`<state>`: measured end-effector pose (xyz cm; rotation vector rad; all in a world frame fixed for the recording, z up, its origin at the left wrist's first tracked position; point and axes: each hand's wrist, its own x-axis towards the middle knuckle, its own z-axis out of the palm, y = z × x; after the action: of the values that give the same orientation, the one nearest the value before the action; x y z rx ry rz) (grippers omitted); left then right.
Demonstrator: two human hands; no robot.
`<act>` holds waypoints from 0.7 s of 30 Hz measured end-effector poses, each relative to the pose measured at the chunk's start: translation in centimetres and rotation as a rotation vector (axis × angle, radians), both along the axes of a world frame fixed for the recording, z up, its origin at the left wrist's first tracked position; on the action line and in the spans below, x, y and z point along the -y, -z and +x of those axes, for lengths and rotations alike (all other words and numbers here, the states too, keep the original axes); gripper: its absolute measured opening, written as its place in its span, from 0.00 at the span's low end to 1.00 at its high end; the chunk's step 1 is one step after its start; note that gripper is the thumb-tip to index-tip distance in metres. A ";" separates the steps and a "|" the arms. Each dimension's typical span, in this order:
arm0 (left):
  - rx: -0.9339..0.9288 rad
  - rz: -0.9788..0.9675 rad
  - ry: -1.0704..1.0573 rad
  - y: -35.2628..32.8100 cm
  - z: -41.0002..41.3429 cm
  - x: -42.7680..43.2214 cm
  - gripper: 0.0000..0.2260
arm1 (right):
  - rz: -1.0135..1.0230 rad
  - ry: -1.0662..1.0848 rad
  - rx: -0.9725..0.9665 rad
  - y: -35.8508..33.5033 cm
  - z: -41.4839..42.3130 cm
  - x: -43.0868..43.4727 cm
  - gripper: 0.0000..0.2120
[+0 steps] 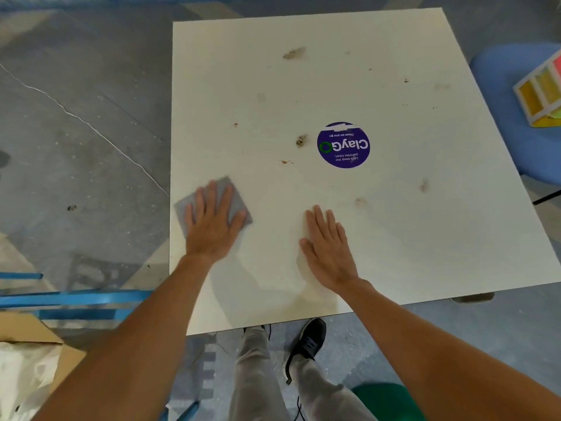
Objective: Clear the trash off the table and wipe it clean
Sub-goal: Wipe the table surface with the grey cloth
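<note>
Table [394, 238] fills centre of view, no loose trash visible on it; you judge clearing done, wiping barely begun. Brown stains remain: biggest smear [294, 53] at 12 o'clock, spot [301, 141] just left of purple sticker [343, 144], crumbs scattered. Your left hand [212, 226] presses flat on grey cloth [235, 194] at 9 o'clock edge, fingers spread, not clenched. Your right hand [329, 250] rests flat, holding nothing. Far corners cut off; faint marks hard to judge.
</note>
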<state>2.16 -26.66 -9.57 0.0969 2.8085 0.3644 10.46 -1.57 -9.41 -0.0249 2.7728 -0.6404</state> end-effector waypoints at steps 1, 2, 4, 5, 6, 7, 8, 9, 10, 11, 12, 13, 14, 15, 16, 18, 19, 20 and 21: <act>0.015 0.001 -0.073 0.0 -1.1 0.0 0.29 | 0.016 -0.014 0.004 0.0 -0.3 0.2 0.28; 0.020 -0.001 -0.115 0.0 -1.5 -0.4 0.29 | 0.028 -0.028 0.003 0.1 -0.6 0.4 0.28; -0.018 -0.006 -0.043 0.2 -0.7 -1.5 0.29 | 0.041 -0.044 -0.018 0.2 -1.3 0.9 0.28; -0.060 -0.006 0.086 0.3 0.6 -2.1 0.29 | 0.048 -0.050 -0.036 0.2 -1.6 1.3 0.28; -0.105 -0.016 0.250 0.4 2.2 -2.2 0.29 | 0.056 -0.054 -0.049 0.3 -1.8 1.8 0.28; -0.151 -0.027 0.409 0.5 3.6 -2.0 0.28 | 0.069 -0.058 -0.056 0.3 -2.0 2.3 0.29; -0.186 -0.032 0.531 0.6 4.3 -1.3 0.28 | 0.082 -0.059 -0.059 0.4 -2.2 2.7 0.29; -0.196 -0.024 0.605 0.7 4.1 -0.3 0.28 | 0.098 -0.055 -0.064 0.6 -2.3 3.1 0.29; -0.201 -0.019 0.615 0.7 3.3 0.6 0.28 | 0.116 -0.048 -0.079 0.7 -2.4 3.3 0.29; -0.198 -0.024 0.564 0.9 2.2 1.5 0.28 | 0.136 -0.041 -0.093 0.8 -2.5 3.4 0.28; -0.172 -0.026 0.466 1.0 0.9 2.2 0.29 | 0.155 -0.036 -0.104 0.9 -2.5 3.5 0.28; -0.133 -0.024 0.346 1.0 -0.5 2.8 0.29 | 0.173 -0.035 -0.111 0.9 -2.5 3.5 0.28; -0.105 -0.024 0.232 0.9 -1.9 3.2 0.30 | 0.193 -0.033 -0.119 1.0 -2.4 3.5 0.28; -0.097 -0.033 0.140 0.9 -3.0 3.2 0.31 | 0.211 -0.027 -0.130 1.0 -2.4 3.6 0.28; -0.090 -0.046 0.070 0.9 -3.7 3.0 0.32 | 0.221 -0.017 -0.139 1.0 -2.4 3.8 0.28; -0.083 -0.057 0.040 0.8 -3.8 2.0 0.32 | 0.222 0.008 -0.134 0.8 -2.5 4.2 0.28; -0.100 -0.060 0.101 0.7 -3.1 1.5 0.32 | 0.215 0.016 -0.126 0.8 -2.4 4.3 0.28; -0.124 -0.061 0.205 0.6 -2.1 1.0 0.31 | 0.200 0.020 -0.120 0.8 -2.5 4.4 0.28; -0.150 -0.056 0.341 0.4 -1.0 0.8 0.31 | 0.172 0.024 -0.118 0.7 -2.5 4.4 0.27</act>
<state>1.20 -27.45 -9.95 0.6047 2.8712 0.2041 7.95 -5.93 -10.06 0.0076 2.9361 -0.4167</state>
